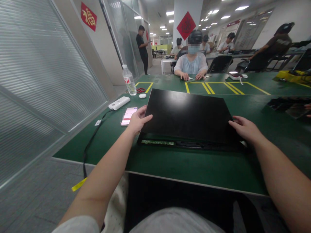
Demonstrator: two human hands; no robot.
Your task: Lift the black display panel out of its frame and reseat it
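Glossy black rectangular panel (pixel 187 118), face up, held at both sides; green circuit strip (pixel 157 142) exposed along its near edge.

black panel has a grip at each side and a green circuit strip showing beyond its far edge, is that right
Wrong edge: the head view shows the green circuit strip beyond the near edge of the black panel. The left grip and right grip are at its sides.

Ceiling lights (pixel 241 8) burn white over a moderately dim room. Pale glare spreads on the black panel (pixel 187 118) near its far side, and deep shadow lies beneath the near edge of the tabletop (pixel 170 165). Wide-angle distortion stretches the outer margins; beyond the far edge, detail softens.
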